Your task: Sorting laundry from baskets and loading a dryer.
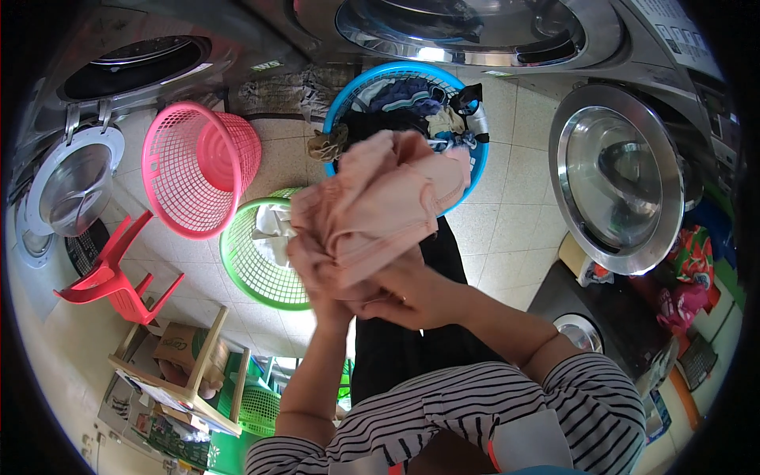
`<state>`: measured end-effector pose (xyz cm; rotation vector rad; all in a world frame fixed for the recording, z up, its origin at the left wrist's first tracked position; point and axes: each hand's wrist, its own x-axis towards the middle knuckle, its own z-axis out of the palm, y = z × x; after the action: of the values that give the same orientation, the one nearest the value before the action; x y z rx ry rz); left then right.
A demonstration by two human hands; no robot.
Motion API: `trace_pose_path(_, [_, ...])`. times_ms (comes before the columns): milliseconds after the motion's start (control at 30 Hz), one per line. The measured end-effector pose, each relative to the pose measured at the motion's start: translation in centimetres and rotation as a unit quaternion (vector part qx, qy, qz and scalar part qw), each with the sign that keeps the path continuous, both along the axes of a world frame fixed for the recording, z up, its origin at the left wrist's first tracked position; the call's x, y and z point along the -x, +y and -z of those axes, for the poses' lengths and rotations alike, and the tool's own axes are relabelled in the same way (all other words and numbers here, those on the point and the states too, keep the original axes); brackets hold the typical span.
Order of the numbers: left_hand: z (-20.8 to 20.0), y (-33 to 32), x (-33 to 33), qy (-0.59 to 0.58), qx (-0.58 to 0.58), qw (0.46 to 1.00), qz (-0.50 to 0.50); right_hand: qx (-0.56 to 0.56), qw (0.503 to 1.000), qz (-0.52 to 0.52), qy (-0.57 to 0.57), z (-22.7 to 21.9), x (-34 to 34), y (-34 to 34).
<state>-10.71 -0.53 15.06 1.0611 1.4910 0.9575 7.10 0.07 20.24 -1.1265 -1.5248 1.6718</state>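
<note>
A bunched pale pink garment [380, 210] with stitched seams is held up in front of me. My right hand [412, 297] is closed on its lower edge from the right. From the left, my left hand [326, 297] grips its lower left part, with most of those fingers hidden by the cloth. Beyond the garment, a round blue basket [339, 107] holds a heap of dark and light clothes [408, 96], partly covered by the pink cloth. To the left, a green mesh basket [257, 273] contains some white cloth [273, 231].
An empty-looking pink basket [186, 178] lies tilted at the left, above a red plastic chair [119, 273]. Front-loading machines line the far side; one round glass door [617, 178] hangs open at right, another door [79, 186] at left. A wooden shelf [170, 372] stands lower left.
</note>
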Motion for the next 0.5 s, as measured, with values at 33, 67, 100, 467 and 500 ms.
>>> trace_pose_path(33, [0.3, 1.5, 3.4, 0.011, 0.013, 0.998, 0.063, -0.009, 1.0, -0.004, 0.015, -0.1, 1.1, -0.1])
trace_pose_path(67, [2.8, 0.4, 7.6, -0.092, 0.021, 0.992, -0.083, -0.018, 0.998, 0.025, 0.064, 0.0, 2.7, -0.4])
trace_pose_path(100, [1.7, 2.4, 8.7, -0.249, 0.05, 0.952, -0.173, -0.015, 0.998, 0.029, 0.056, 1.0, 2.3, -0.6])
trace_pose_path(467, [-1.7, 19.8, 20.3, 0.105, -0.238, 0.924, -0.279, 0.072, 0.856, 0.09, -0.504, 28.0, -9.0, -0.4])
trace_pose_path(500, [1.1, 20.1, 22.3, 0.115, -0.257, 0.909, -0.309, 0.104, 0.819, 0.09, -0.557, 28.4, -9.0, 0.0])
